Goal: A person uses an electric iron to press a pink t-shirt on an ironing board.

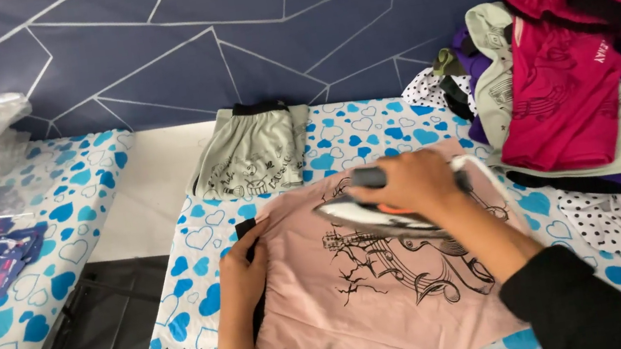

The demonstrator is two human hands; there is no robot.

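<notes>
The right hand (417,184) grips the iron (381,217) on the pink shirt (375,287); the left hand (242,277) lies flat on its edge, probably keeping it taut.

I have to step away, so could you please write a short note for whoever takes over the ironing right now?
Right hand grips the iron on the pink shirt.
Left hand pins the shirt's left edge.
The shirt lies on the heart-print table.
Done: a grey garment lies folded behind it.
Left: the pink shirt, and apparently the pile at right.
</notes>
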